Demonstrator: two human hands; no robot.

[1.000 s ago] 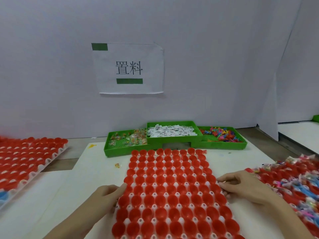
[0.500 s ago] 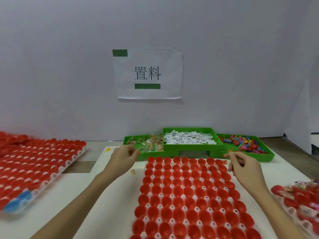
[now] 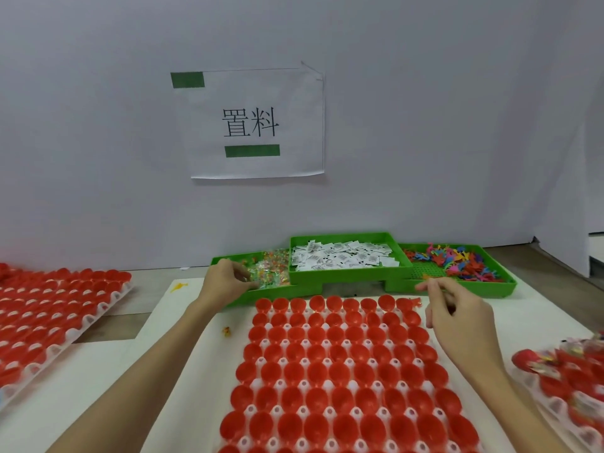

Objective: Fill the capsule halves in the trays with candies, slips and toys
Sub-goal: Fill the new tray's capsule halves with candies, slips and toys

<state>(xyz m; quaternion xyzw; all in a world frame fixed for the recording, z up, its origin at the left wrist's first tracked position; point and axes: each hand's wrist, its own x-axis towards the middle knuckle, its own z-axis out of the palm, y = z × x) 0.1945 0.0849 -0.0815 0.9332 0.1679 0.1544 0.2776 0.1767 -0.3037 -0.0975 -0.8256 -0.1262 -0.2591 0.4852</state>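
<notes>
Two hands have shifted since half a second ago: the left hand [image 3: 225, 282] has gone forward from the tabletop [image 3: 183, 325] into the left green bin [image 3: 222, 261], fingers curled down at the wrapped candies [image 3: 271, 271]; whether it has one pinched I cannot tell. The right hand [image 3: 457, 317] hovers past the far right corner of the centre tray [image 3: 333, 380], close to where it was, fingers loosely curled, index extended toward the right green bin [image 3: 510, 284], holding nothing visible. Bins: three, green moulded plastic, rectangular, side by side; the middle green bin [image 3: 346, 238] sits raised above the other two. Contents: clear-wrapped candies with orange and green specks on the left, white printed paper slips [image 3: 343, 258] in the middle, small multicoloured plastic toys [image 3: 454, 261] on the right. Trays: three in view. Centre tray is white, dimpled, nine red capsule halves [image 3: 323, 351] across the far row, glossy hemispherical cups, all seen empty. A second tray of red halves [image 3: 55, 308] lies well apart at left, also empty. A third tray [image 3: 568, 377] at right edge holds halves with wrappers in them. One white sheet [image 3: 258, 122] with black characters and two green bars is stuck to the pale wall. Two small orange scraps [image 3: 226, 331] lie on the tabletop.
</notes>
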